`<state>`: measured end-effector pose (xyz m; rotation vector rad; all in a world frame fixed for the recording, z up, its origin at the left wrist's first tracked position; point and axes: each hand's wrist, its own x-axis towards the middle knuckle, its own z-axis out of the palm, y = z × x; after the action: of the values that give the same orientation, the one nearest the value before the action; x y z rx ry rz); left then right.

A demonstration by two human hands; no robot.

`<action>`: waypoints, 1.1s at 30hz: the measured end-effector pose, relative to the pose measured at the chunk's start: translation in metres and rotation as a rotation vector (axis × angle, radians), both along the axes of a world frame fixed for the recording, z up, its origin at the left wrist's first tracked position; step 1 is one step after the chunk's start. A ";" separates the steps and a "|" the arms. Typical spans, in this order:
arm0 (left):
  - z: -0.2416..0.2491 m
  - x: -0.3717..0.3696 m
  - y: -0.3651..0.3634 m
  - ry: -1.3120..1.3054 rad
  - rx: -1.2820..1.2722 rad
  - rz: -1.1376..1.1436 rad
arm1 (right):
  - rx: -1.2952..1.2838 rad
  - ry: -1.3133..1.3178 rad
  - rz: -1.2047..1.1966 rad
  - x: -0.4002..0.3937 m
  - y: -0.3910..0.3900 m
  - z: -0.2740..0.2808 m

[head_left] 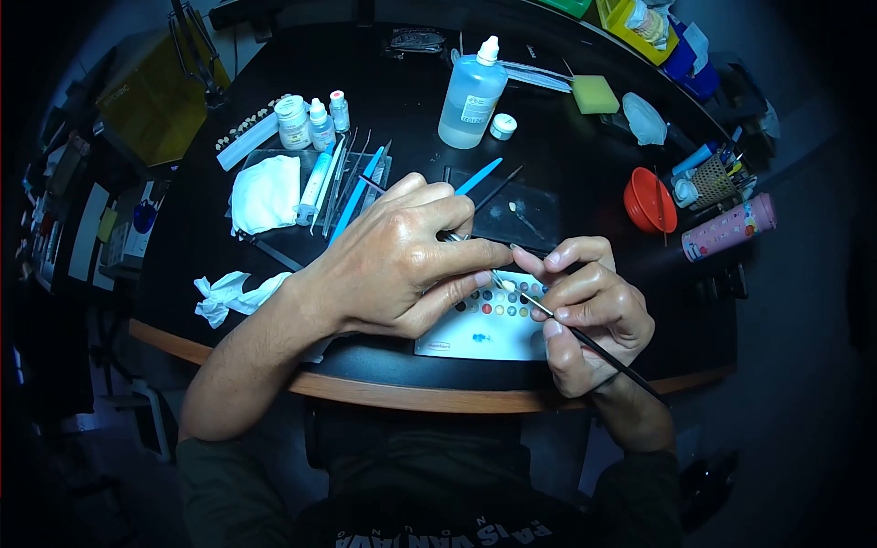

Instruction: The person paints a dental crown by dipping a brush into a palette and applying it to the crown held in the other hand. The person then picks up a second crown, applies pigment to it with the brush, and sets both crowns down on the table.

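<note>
My left hand [416,251] is closed, knuckles up, over the middle of the desk. Its thumb and forefinger pinch a thin metal holder, mostly hidden by the hand. At its tip sits a small cream tooth crown [508,286]. My right hand [598,306] grips a fine paintbrush [610,358] with a long black handle. The brush's tip points at the crown; whether it touches cannot be made out. Beneath both hands lies a white card [448,332] with rows of coloured dots and a blue smear.
Behind my hands are a dark glass slab [539,208], a large clear bottle [472,100] and a small white jar [502,126]. Dental tools [352,187] and a folded white cloth [265,196] lie left. A red bowl [650,201] and pink flask [729,228] are right.
</note>
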<state>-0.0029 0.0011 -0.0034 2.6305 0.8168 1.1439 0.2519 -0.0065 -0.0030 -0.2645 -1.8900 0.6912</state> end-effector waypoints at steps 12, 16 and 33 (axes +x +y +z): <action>0.000 0.000 0.000 0.001 0.002 -0.005 | 0.020 -0.029 -0.020 0.001 0.000 0.001; 0.000 0.000 0.000 0.001 0.004 -0.001 | 0.034 -0.048 -0.026 0.001 -0.002 0.003; -0.003 0.000 0.001 -0.016 0.014 -0.020 | 0.084 -0.033 -0.038 -0.002 -0.002 0.004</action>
<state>-0.0032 0.0021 -0.0065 2.6314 0.7802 1.1676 0.2503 -0.0086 0.0008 -0.2590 -1.9355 0.5828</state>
